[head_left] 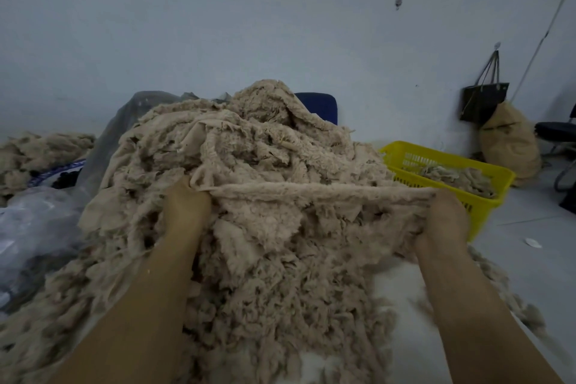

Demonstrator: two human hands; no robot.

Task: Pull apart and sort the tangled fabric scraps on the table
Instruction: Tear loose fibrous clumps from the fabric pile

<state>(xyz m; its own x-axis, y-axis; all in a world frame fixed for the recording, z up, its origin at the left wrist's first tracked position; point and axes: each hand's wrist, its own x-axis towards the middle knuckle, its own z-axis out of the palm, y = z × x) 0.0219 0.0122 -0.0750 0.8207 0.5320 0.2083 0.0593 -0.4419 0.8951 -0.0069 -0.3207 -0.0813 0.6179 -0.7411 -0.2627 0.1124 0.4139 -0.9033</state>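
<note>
The heap of beige fabric scraps (249,153) fills the middle of the desk (402,287). It rises well beyond both of your grips and spills down between your forearms towards you. Bare white desk shows only just inside your right forearm.

Outward from your left grip, crumpled clear plastic (34,227) lies against the foot of the heap. Further out and beyond it sits a second, lower pile of the same scraps (40,150).

Just outside your right grip stands a yellow basket (486,203) with slotted walls and a loose layer of sorted scraps (461,178) inside. Beyond the basket a tan sack (508,143) leans against the wall, and a black bag (483,100) hangs above it.

One long strip (327,188) runs straight across from grip to grip — taut, and lifted just clear of the tangle under it.

Your left grip (187,206) is closed on the strip's left end, knuckles up, with the fingers buried in cloth so you cannot see their tips. Your right grip (442,218) is closed on the other end the same way, and more ragged cloth is bunched beneath its palm. The two grips are well apart and roughly level with each other.
</note>
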